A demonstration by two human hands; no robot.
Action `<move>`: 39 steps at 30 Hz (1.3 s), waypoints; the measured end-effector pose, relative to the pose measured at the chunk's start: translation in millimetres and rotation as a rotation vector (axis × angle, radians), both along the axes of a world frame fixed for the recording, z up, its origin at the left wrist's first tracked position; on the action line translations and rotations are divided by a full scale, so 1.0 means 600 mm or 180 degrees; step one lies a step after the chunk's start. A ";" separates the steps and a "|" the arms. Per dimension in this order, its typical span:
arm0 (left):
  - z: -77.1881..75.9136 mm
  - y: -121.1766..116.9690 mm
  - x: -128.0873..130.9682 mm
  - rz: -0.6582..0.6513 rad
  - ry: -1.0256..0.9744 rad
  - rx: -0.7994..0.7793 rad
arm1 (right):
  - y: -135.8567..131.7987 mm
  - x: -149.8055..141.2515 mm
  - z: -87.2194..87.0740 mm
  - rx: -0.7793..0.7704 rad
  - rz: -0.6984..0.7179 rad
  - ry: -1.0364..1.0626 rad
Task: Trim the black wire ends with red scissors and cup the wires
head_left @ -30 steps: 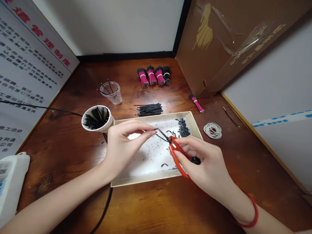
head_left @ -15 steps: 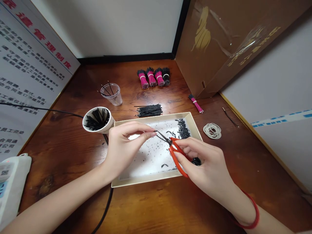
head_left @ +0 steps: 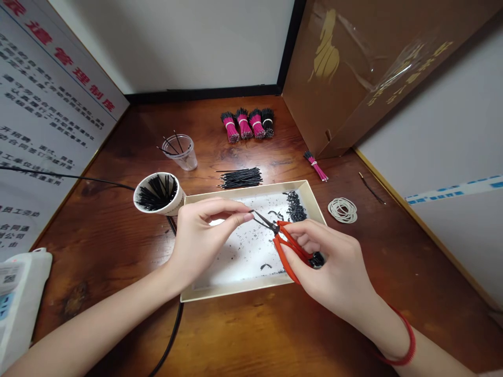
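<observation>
Technician 1: Nearest you is bare wooden tabletop (head_left: pixel 251 335), reddish-brown and glossy. A black cable (head_left: pixel 168 340) runs over it at your left, beyond a white housing (head_left: pixel 27 309).

Technician 2: Your right hand (head_left: pixel 330 256) grasps the orange-handled cutters (head_left: pixel 286 260), blades slightly apart and aimed at your left fingertips. Your left hand (head_left: pixel 206 235) pinches a thin dark piece (head_left: pixel 252 211) between thumb and forefinger, above the tray; most of it is hidden. Whether the blades touch it, you cannot tell from here.

Technician 1: The shallow cream tray (head_left: pixel 236 290) lies under both hands, its white floor flecked with scraps. Dark clippings (head_left: pixel 295 208) are heaped in its far right corner.

Technician 2: Around it, note the white cup (head_left: pixel 178 201) packed with black wires at left, and the coil of pale bands (head_left: pixel 342 210) at right. Just past the far rim lies a pile of black wires (head_left: pixel 239 178); a clear cup (head_left: pixel 189 161) stands to its left.

Technician 1: Farther back, four tied bundles (head_left: pixel 243 125) stand in a row.

Technician 2: Your surface ends at a black-edged pale panel (head_left: pixel 176 47), with a lettered board (head_left: pixel 58 120) at left and a brown box (head_left: pixel 346 78) at right.
</observation>
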State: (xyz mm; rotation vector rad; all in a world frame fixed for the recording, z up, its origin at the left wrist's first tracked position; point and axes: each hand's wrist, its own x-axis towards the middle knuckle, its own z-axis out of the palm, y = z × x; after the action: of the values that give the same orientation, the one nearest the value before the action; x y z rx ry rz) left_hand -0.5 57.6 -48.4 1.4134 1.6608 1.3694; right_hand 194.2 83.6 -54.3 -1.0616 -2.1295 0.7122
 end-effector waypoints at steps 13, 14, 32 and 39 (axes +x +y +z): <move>0.006 0.001 0.004 -0.0008 0.0049 0.0056 | 0.002 -0.004 0.002 -0.0156 0.0007 -0.0031; 0.006 0.001 0.004 -0.0009 0.0046 0.0063 | 0.002 -0.004 0.002 -0.0158 0.0008 -0.0039; 0.005 -0.001 0.001 -0.0093 -0.0004 0.0073 | 0.001 0.002 0.000 -0.0315 0.0046 0.0032; 0.005 0.002 0.002 -0.0062 0.0009 0.0037 | 0.002 0.000 -0.001 -0.0225 0.0010 -0.0007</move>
State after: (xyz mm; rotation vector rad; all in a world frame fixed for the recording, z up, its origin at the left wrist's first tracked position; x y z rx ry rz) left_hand 0.5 58.6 -45.4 1.4350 1.6391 1.3688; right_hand 194.4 84.8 -55.1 -1.0969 -2.1221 0.7932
